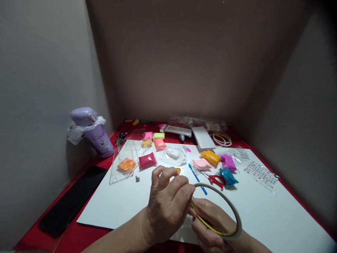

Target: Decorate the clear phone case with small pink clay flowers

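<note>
My right hand [210, 225] grips a thin ring-shaped roll of tape [231, 207], grey outside with a yellow inner edge, held low over the white sheet [126, 203]. My left hand [168, 203] is closed in a pinch at the roll's left edge, thumb and fingers pressed together on the tape. Just beyond the hands lie a blue plastic tool [197, 179], small red scissors [217, 181] and an orange clay piece [178, 170], partly hidden by my left hand.
Several packets of coloured clay lie across the sheet: orange [126, 164], red [147, 160], yellow [210, 157], magenta [228, 162], teal [228, 176]. A lilac bottle [92, 131] stands far left, a black phone [72, 200] on the red table, a gem sticker sheet [260, 173] right.
</note>
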Available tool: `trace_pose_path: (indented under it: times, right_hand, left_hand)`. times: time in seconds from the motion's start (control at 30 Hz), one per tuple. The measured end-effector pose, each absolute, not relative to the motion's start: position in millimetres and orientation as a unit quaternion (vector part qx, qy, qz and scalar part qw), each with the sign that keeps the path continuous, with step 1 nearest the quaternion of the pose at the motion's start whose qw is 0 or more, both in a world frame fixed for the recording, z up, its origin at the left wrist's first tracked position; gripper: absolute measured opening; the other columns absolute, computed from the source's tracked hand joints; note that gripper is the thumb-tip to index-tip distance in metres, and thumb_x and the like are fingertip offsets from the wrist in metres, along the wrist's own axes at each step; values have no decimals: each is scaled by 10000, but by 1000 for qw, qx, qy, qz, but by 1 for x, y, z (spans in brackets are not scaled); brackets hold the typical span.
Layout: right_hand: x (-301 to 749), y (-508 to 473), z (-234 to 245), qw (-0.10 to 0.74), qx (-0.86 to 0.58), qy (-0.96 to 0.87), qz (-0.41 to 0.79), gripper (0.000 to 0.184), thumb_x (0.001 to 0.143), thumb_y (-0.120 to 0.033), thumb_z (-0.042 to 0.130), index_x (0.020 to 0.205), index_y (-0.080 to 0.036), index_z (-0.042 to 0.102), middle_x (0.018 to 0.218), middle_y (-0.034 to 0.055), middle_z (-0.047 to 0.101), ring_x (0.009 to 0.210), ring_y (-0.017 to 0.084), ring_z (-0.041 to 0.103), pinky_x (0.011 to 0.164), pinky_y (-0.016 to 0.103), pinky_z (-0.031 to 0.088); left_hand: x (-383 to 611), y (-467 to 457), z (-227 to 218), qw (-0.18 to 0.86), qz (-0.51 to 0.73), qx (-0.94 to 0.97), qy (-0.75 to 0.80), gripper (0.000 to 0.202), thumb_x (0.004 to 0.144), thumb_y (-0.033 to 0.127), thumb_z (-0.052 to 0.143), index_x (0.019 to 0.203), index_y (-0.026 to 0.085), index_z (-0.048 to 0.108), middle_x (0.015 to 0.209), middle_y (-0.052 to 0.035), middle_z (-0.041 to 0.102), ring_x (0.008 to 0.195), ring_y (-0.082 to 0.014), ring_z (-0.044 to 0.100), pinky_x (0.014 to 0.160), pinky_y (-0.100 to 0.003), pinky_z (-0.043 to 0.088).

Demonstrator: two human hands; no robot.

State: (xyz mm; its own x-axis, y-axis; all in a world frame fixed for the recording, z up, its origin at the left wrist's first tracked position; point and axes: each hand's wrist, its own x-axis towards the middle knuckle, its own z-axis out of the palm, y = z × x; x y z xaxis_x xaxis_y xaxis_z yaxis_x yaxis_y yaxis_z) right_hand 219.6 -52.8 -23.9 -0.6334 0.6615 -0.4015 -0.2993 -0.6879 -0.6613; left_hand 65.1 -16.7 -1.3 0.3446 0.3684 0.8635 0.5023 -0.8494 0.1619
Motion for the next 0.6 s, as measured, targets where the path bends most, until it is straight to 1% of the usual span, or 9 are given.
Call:
trace_pose_path:
  times: [0.07,0.17,0.33,0.43,0.5,0.6]
  right_hand:
    - [219,-52,-24,275,-323,-283,860,371,839,-550,584,771,-202,476,302,-140,327,240,18,141,257,113,165]
    - [219,-51,-24,271,-332,-286,857,405,852,-586,544,768,-193,492,307,-138,321,242,15,138,258,110,167]
    - [218,-53,-25,274,-341,-303,847,445,844,-584,561,677,-180,476,326,-131,323,239,2,144,260,123,171]
    - [219,-54,-33,288,-345,-319,834,471,845,-629,528,708,-181,480,343,-132,309,250,1,141,276,140,182]
    - [222,-54,-42,287,-348,-329,830,476,850,-644,504,748,-179,500,365,-121,311,275,14,180,296,154,208]
    - [227,-53,-53,290,-341,-349,823,388,848,-564,558,800,-179,550,430,-75,379,353,59,314,339,183,283]
  left_hand:
    - [65,-17,0,67,-501,-820,-269,118,815,55,550,869,140,610,813,-50,673,901,-231,510,857,-430,349]
    - [65,-17,1,72,-494,-823,-271,125,800,47,558,871,135,613,817,-56,669,906,-233,514,849,-425,352]
    - [65,-17,1,87,-489,-824,-271,121,792,40,559,849,129,618,808,-58,664,911,-240,518,856,-429,350]
    - [64,-17,1,97,-487,-827,-264,108,818,58,541,847,121,623,806,-67,665,917,-247,517,868,-443,347]
    - [64,-17,1,109,-483,-829,-260,108,823,58,536,850,110,628,803,-75,666,916,-253,514,874,-454,344]
    - [62,-17,2,128,-467,-836,-259,123,825,60,527,852,110,636,793,-75,663,915,-252,516,878,-454,348]
